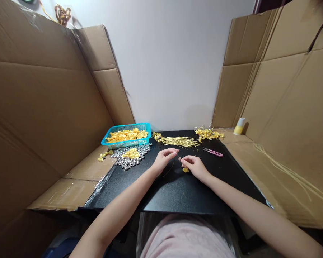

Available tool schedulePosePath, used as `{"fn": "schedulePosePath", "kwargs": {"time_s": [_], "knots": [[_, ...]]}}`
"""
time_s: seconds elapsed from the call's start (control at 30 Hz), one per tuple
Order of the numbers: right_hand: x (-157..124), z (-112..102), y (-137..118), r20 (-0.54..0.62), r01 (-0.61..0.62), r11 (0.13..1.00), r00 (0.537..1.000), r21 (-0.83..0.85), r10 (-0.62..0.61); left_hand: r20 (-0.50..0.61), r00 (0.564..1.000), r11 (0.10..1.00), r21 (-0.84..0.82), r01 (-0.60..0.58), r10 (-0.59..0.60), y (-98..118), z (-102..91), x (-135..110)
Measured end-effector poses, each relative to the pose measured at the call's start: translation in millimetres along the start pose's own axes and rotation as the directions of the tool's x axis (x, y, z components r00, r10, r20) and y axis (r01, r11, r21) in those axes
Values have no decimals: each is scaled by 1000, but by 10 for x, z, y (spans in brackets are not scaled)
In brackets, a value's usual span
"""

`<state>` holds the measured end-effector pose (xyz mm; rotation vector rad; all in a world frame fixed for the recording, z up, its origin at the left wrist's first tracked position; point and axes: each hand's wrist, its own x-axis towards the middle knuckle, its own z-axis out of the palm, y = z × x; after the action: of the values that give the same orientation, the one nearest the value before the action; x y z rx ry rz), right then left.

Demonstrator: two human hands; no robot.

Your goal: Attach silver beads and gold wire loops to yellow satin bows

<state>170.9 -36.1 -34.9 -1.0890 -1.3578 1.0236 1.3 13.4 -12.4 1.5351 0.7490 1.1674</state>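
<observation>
Close together over the middle of the black table, both of my hands are closed in a pinch. My left hand (164, 158) grips a thin cord (170, 170), whose loose end hangs down below the fingers. Between the two hands is a small shiny bead (179, 158), held at the fingertips of my right hand (196, 167). A yellow ribbon bow (186, 170) hangs just under the right fingers; whether it is joined to the bead is hard to see.
A blue basket (104, 142) of yellow bows stands at the back left, with silver beads (127, 163) spread before it. Gold cords (180, 141) lie behind my hands. Pink thread snips (213, 152), finished-looking bows (207, 134) and a thread spool (239, 126) are right. Cardboard walls (43, 89) flank the table.
</observation>
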Motion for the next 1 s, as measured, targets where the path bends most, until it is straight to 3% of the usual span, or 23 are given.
{"fn": "schedulePosePath", "kwargs": {"time_s": [0.2,0.33,0.43,0.73,1.0], "knots": [[14,-76,-79,-61,45,999,997,-1,-45,-73,990,993,34,-117,119,416,-156,308],[37,-179,-124,-164,75,997,983,-23,-78,-45,980,979,74,-191,195,804,-147,462],[66,-229,-117,-219,93,995,971,-36,-99,1,979,973,112,-202,203,969,-101,505],[95,-294,-246,-212,219,973,950,-74,-230,113,979,972,144,-183,168,856,13,444],[170,-293,-644,-10,297,955,955,9,-297,265,952,979,93,-180,150,828,251,294]]}}
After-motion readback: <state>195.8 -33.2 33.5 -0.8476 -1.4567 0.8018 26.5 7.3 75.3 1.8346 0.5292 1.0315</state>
